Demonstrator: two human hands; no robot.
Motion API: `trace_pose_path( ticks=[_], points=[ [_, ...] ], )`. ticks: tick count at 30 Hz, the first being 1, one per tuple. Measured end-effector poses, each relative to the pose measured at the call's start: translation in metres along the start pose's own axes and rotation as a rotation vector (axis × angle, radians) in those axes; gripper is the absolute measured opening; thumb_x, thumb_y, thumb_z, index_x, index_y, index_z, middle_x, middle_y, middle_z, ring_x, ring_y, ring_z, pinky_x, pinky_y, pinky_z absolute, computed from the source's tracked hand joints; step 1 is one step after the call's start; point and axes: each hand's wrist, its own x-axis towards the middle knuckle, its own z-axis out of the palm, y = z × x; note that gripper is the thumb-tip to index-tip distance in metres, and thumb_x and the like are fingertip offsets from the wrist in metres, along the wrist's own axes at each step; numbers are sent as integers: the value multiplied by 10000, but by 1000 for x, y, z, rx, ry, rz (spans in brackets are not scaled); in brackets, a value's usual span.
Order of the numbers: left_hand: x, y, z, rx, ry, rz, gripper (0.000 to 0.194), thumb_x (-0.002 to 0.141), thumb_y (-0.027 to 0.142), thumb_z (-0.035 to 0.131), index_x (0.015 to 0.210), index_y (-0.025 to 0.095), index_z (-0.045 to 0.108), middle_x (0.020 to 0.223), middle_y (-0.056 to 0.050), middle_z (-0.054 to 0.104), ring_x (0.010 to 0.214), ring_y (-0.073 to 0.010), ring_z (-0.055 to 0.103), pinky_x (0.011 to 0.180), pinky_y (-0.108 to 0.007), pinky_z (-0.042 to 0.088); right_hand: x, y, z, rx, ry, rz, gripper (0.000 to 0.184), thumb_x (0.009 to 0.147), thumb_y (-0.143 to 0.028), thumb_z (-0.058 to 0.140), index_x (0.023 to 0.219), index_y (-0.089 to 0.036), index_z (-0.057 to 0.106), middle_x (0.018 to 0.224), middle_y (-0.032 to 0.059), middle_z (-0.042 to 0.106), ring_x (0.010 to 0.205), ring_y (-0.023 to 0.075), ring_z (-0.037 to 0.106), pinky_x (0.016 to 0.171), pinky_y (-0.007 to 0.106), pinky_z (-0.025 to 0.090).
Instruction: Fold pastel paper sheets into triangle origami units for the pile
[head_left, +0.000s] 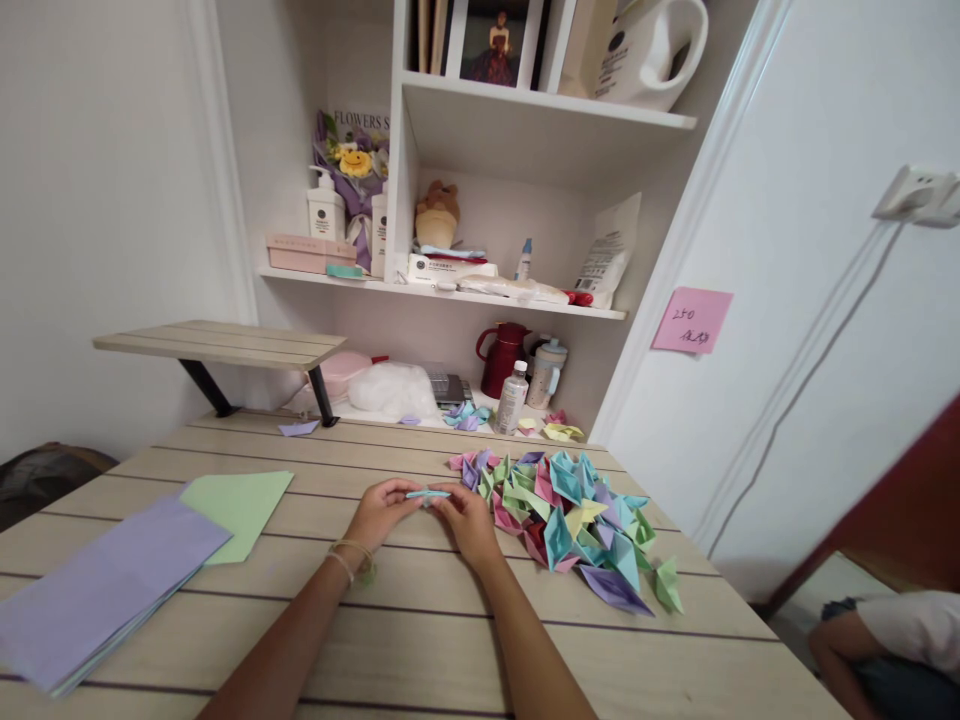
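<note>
My left hand (381,512) and my right hand (466,516) meet over the middle of the wooden table (420,620). Both pinch a thin, flat folded light-blue paper piece (427,494) held between their fingertips. A pile of folded paper boats (577,520) in blue, pink, green, purple and yellow lies just right of my right hand. A stack of purple paper sheets (97,590) and a green sheet (236,505) lie to the left.
A small raised wooden shelf (225,343) stands at the table's back left. Behind are a red jug (504,358), a bottle (512,398), a plastic bag (391,388) and more folded papers (466,415). White wall shelves rise above. A pink sticky note (691,320) hangs on the right wall.
</note>
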Motion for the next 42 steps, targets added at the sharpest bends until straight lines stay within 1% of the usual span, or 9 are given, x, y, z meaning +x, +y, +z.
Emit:
trace_pose_path(
  ticks=[4,7,12,17,22,26,29,34,42],
  points=[
    [2,-1,0,58,36,38,283,532,318,730,728,128,655,680,-47,680,676,-178,619,687,-287,477,0,-3,0,-116,43,-38,298,703,-414,602,853,-170,682,805,61,666,639,171,588,579,278,495],
    [3,-1,1,45,48,38,274,538,325,722,714,130,643,646,-29,662,641,-159,603,642,-260,467,1,-1,0,-180,77,-39,299,683,-410,624,826,-154,680,710,45,656,589,159,567,544,261,469],
    [3,-2,2,44,52,34,279,561,348,699,722,134,623,617,-16,641,601,-141,587,611,-244,453,2,4,2,-28,49,36,322,650,-432,648,800,-147,642,596,15,635,541,168,591,523,265,465],
    [1,1,3,83,13,23,294,570,359,688,752,140,613,615,-16,645,596,-153,604,624,-264,466,0,1,3,115,28,37,303,662,-398,651,837,-169,558,559,-19,613,556,167,625,541,250,466],
    [1,1,3,84,8,33,248,568,334,692,700,138,618,590,-9,639,586,-145,596,607,-252,461,-2,-3,2,132,-40,19,257,685,-373,640,802,-166,542,625,15,651,613,171,639,587,261,477],
    [3,-3,2,101,18,51,262,616,378,656,692,132,609,519,12,590,483,-115,539,511,-227,430,-1,0,2,119,-19,30,263,673,-380,657,766,-152,565,676,50,668,650,184,643,603,276,485],
    [3,-2,2,102,-40,69,267,665,391,616,736,134,609,542,2,600,499,-121,551,549,-243,448,-1,1,2,105,-4,26,282,681,-409,646,757,-145,579,700,67,676,671,191,646,612,283,490],
    [0,5,4,137,-122,71,256,671,379,612,739,133,619,625,-34,634,593,-147,585,616,-263,460,-2,0,3,103,0,21,305,679,-438,639,754,-149,576,685,63,678,656,186,648,602,280,498],
    [-4,3,8,182,-79,122,256,680,379,604,793,149,606,688,-24,640,632,-150,600,646,-268,477,-4,-10,5,49,-10,-2,289,686,-440,629,733,-158,585,668,58,681,661,196,656,613,285,507]
  ],
)
